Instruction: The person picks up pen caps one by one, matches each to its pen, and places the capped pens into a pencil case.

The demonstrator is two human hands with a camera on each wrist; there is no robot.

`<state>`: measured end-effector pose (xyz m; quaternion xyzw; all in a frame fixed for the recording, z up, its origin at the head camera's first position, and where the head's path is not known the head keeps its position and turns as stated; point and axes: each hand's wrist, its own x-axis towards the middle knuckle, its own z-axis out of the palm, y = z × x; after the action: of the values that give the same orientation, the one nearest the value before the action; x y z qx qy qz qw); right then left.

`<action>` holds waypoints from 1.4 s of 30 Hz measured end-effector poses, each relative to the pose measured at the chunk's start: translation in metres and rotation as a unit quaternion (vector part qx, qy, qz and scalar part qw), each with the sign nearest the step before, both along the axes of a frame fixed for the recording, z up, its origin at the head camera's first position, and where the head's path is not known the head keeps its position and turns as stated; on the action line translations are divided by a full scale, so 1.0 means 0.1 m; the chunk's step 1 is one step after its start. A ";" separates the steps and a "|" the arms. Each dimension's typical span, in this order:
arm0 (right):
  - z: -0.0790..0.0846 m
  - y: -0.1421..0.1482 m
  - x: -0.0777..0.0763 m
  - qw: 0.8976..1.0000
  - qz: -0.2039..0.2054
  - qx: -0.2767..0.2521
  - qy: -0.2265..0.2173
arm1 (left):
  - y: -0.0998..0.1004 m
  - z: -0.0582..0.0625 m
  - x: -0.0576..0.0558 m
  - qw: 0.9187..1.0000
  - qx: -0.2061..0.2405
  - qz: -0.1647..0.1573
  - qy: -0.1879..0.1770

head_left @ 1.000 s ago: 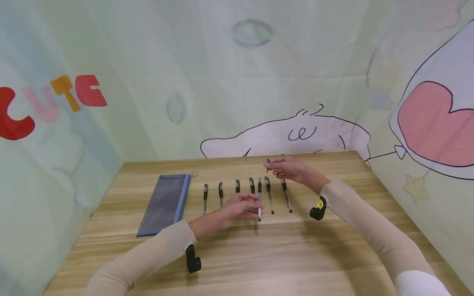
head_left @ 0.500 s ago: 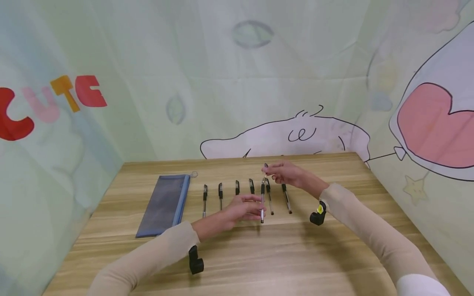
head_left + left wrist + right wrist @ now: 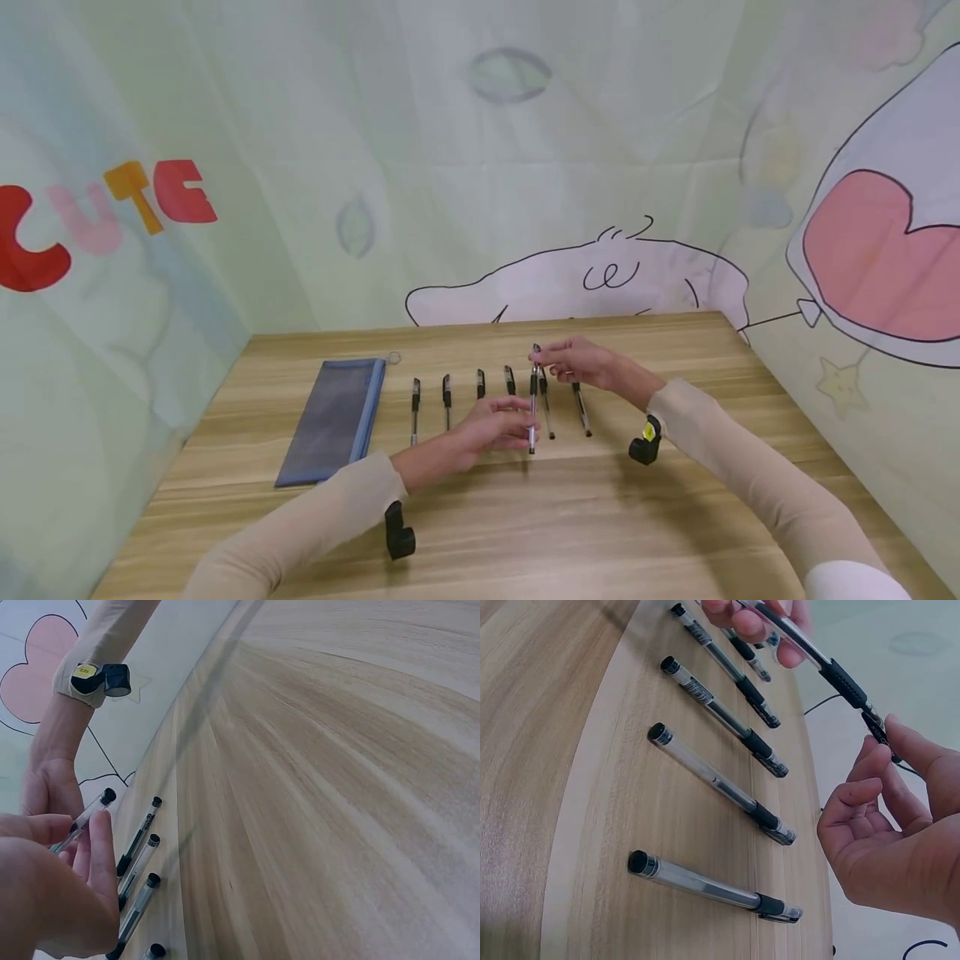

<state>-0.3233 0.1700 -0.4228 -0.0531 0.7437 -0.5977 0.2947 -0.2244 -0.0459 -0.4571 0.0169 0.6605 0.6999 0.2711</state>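
My left hand (image 3: 491, 427) holds a clear-barrelled gel pen (image 3: 843, 681) with a black grip, its tip end pointing away from me, above the table. The fingers and thumb pinch the barrel. My right hand (image 3: 579, 362) pinches a black pen cap (image 3: 877, 735) between thumb and fingertips. In the right wrist view this cap is right at the pen's tip, in line with the barrel. Under and beside the hands lies a row of several capped gel pens (image 3: 720, 791), caps toward the back wall. The left forearm and hand partly cover some of them in the head view.
A blue zip pencil pouch (image 3: 330, 421) lies flat left of the pens on the wooden table (image 3: 525, 525). Behind the table's far edge hangs a printed cloth backdrop (image 3: 420, 192). Small black cameras (image 3: 400, 537) sit at both wrists.
My right hand has come down and nearer with the cap, closing the gap to the pen tip. The left hand has shifted slightly right with the pen. The pens on the table stay put.
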 end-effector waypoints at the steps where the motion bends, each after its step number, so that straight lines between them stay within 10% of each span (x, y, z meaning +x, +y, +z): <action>1: 0.00 0.00 0.01 1.000 0.006 0.006 0.006 | 0.00 0.00 0.00 1.000 -0.001 0.004 -0.001; 32: -0.16 -0.08 0.27 1.000 -0.016 0.023 0.008 | 0.06 -0.02 -0.02 0.994 -0.075 0.051 0.057; 42: -0.09 -0.15 0.34 0.999 0.003 -0.003 0.052 | 0.12 0.02 -0.07 0.997 -0.022 0.064 0.046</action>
<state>-0.2891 0.1546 -0.4323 -0.0874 0.7561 -0.5953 0.2575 -0.2316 -0.0337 -0.4551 0.0005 0.6875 0.6993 0.1959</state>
